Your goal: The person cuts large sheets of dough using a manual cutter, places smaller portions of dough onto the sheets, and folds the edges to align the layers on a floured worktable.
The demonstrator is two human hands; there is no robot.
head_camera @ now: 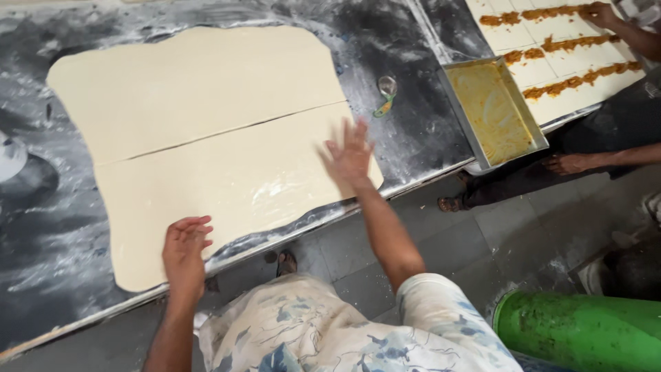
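Dough sheet point(227, 172) at table edge point(289, 238), both hands flat.

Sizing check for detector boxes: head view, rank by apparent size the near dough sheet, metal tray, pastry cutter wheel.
1. near dough sheet, under both hands
2. metal tray
3. pastry cutter wheel, clearly smallest

Tray and wheel lie farther off, but the gaps are wide.

The floured worktop point(420, 131) carries a big dough sheet point(206, 138) cut in two, a small cutter wheel point(386, 93) and a metal tray point(492, 110).
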